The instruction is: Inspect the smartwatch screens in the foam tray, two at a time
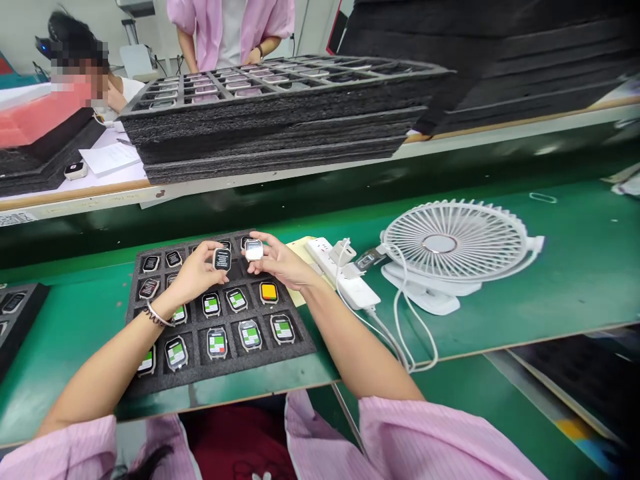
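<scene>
My left hand (pixel 199 273) grips a smartwatch (pixel 222 259) without a strap, its dark screen showing lines of white text. In my right hand (pixel 280 261) is a second smartwatch (pixel 254 250) with a mostly white, bright screen. Both are held above a black foam tray (pixel 295 337) on the green bench. Several strapless watches lie in the tray's pockets. Those in the nearer rows, such as one watch (pixel 217 342), show green and white screens; another watch (pixel 269 293) glows yellow. Watches at the far left have dark screens with text. My hands and left forearm cover part of the tray.
To the right stand a white power strip (pixel 345 273) with plugs and cables and a white fan (pixel 453 243). Stacked foam trays (pixel 280 120) with watches sit on the shelf ahead. Another tray (pixel 30 313) lies at the left edge. Two people are beyond the shelf.
</scene>
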A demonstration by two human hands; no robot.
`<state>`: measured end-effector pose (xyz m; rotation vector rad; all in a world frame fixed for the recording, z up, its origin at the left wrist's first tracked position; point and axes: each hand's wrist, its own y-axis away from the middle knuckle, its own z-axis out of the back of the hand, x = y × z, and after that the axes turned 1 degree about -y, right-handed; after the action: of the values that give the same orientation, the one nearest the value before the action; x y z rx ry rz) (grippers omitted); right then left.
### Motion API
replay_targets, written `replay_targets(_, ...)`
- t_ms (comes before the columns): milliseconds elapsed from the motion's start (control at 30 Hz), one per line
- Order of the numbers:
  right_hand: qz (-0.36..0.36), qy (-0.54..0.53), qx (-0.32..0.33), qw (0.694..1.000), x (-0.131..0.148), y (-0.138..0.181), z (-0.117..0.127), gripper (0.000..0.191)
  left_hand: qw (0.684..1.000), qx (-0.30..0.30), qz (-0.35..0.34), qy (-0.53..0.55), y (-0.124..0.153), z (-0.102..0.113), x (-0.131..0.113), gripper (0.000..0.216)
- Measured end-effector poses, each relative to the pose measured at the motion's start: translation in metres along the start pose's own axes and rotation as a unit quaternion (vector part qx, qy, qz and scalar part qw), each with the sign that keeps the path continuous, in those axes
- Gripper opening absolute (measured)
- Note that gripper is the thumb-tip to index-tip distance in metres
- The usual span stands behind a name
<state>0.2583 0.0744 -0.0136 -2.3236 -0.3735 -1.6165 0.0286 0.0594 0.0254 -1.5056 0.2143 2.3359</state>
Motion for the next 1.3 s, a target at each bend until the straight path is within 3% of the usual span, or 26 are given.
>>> replay_targets(133, 0.030, 0.172, -0.005, 0.985, -0.010, -0.003, 0.020, 0.049, 0.985, 0.017, -0.036, -0.167, -0.020, -0.009, 0.007, 0.036)
replay_targets(267, 0.082, 0.374, -0.016, 0.923, -0.014, -0.004, 0.032, 0.039, 0.959, 0.016, -0.044, -0.280, -0.031, -0.018, 0.017, 0.037)
replay_targets(400, 0.093, 0.487, 0.019, 0.868, -0.018, -0.007, 0.039, 0.046, 0.936, 0.040, -0.035, -0.347, -0.031, -0.017, 0.018, 0.045)
replay_targets(500, 0.079, 0.499, 0.030, 0.862, -0.018, -0.006, 0.042, 0.065, 0.919, 0.032, -0.053, -0.389, -0.018, 0.001, 0.008, 0.064)
replay_targets(600, 0.088, 0.509, 0.021, 0.856, -0.012, 0.000, 0.037, 0.067, 0.890, -0.020, -0.072, -0.449, 0.011, 0.039, 0.001, 0.054)
replay_targets(733, 0.127, 0.561, 0.077, 0.815, -0.001, 0.010, 0.001, 0.048, 0.885, 0.011, -0.013, -0.465, 0.071, 0.097, 0.007, 0.042)
replay_targets(833, 0.142, 0.612, 0.174, 0.758, 0.004, 0.014, -0.047, 0.041, 0.874, 0.065, 0.065, -0.476, 0.113, 0.117, 0.021, 0.038)
replay_targets(933, 0.152, 0.658, 0.254, 0.692, 0.004, 0.011, -0.098, 0.040, 0.865, 0.070, 0.105, -0.486, 0.136, 0.115, 0.032, 0.043)
replay_targets(1033, 0.165, 0.697, 0.297, 0.632, -0.002, 0.001, -0.134, 0.037, 0.859, 0.063, 0.104, -0.498, 0.138, 0.106, 0.035, 0.044)
replay_targets(1167, 0.138, 0.748, 0.316, 0.567, -0.010, -0.016, -0.161, 0.037, 0.835, 0.090, 0.110, -0.531, 0.127, 0.097, 0.028, 0.038)
replay_targets(1300, 0.102, 0.771, 0.339, 0.529, -0.014, -0.026, -0.177, 0.037, 0.831, 0.089, 0.085, -0.543, 0.117, 0.093, 0.027, 0.032)
